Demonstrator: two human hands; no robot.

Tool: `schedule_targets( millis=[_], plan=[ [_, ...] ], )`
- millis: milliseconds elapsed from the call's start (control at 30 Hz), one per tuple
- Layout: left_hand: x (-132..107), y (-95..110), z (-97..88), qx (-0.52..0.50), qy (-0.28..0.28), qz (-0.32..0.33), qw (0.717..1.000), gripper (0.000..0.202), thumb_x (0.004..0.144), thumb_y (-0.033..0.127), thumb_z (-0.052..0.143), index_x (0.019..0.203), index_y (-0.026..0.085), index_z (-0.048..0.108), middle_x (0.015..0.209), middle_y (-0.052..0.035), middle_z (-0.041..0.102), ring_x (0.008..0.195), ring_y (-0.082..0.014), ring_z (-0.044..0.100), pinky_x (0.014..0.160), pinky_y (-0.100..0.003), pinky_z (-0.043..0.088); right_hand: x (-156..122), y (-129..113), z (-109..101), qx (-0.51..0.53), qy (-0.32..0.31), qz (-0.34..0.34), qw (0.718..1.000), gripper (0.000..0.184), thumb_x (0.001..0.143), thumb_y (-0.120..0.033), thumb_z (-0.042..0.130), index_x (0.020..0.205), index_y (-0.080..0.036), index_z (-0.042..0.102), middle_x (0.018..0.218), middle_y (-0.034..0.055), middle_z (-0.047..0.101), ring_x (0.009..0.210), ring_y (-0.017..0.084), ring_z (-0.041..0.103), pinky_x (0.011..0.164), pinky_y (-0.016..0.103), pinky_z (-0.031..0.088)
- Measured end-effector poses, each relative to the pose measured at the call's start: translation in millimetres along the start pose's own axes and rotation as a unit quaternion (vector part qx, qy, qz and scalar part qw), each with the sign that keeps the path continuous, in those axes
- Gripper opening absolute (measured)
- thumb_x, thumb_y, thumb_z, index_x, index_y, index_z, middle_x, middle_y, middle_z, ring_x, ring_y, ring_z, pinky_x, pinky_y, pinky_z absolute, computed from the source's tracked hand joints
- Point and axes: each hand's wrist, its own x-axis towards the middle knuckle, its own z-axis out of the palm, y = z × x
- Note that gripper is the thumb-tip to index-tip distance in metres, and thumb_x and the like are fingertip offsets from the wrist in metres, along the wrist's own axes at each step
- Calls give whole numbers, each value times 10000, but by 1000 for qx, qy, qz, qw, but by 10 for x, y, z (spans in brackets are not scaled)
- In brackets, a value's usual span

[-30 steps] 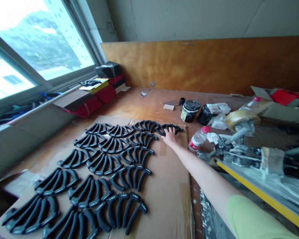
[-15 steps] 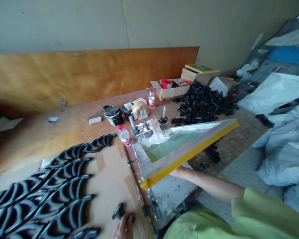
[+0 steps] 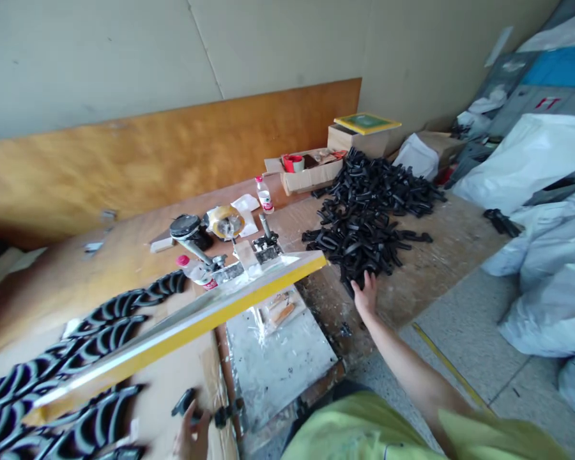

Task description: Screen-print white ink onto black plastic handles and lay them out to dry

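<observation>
The right hand [image 3: 365, 295], half a second ago under the yellow-edged frame [image 3: 186, 324], now lies with fingers loosely spread at the near edge of the pile [image 3: 368, 214] of curved, matte black plastic parts at the right end of the table [image 3: 426, 268]. The left hand [image 3: 191, 429] touches one such part [image 3: 183, 402] on the cardboard [image 3: 167, 374], its grip too blurred to tell.

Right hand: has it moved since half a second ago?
Yes. The right hand went from under the yellow-edged screen frame rightward to the near edge of the black parts pile.
</observation>
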Motion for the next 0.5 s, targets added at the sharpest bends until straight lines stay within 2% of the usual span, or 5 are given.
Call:
schedule_targets(
  millis=[67, 133, 233, 300, 500],
  plan=[
    [-27, 124, 5, -22, 1, -9, 1000, 486, 853, 509, 389, 1216, 215, 523, 732, -35, 681, 629, -229, 662, 547, -303, 482, 64, -303, 194, -4, -45, -8, 999, 674, 839, -510, 491, 1405, -151, 424, 1496, 193, 309, 1376, 321, 314, 1048, 466, 359],
    [-64, 220, 6, -30, -9, -19, 999, 492, 844, 534, 404, 1195, 216, 539, 743, -35, 694, 641, -231, 669, 558, -304, 486, 183, -530, 241, -26, -100, -8, 995, 667, 841, -499, 516, 1419, -183, 409, 1470, 194, 325, 1319, 318, 404, 993, 435, 412],
    [-160, 301, -1, -24, -20, -38, 999, 496, 847, 541, 401, 1178, 206, 556, 787, -51, 714, 670, -234, 678, 542, -287, 471, 408, -685, 105, -94, -174, 0, 980, 606, 873, -529, 485, 1409, -254, 425, 1344, 181, 440, 1100, 301, 583, 870, 416, 474],
    [-245, 335, -16, -21, -19, -54, 998, 501, 846, 540, 405, 1167, 193, 571, 823, -72, 722, 678, -237, 681, 525, -281, 457, 549, -717, -22, -143, -204, -19, 968, 538, 897, -526, 457, 1375, -279, 462, 1225, 150, 516, 980, 274, 623, 806, 397, 485],
    [-502, 464, -177, -20, -61, -123, 990, 428, 855, 509, 428, 1136, 235, 598, 883, -61, 743, 673, -222, 688, 544, -272, 450, 896, -816, -175, -252, -154, -195, 935, 356, 867, -254, 542, 1218, -216, 581, 1184, 138, 548, 1075, 266, 530, 782, 345, 444]
  ],
)
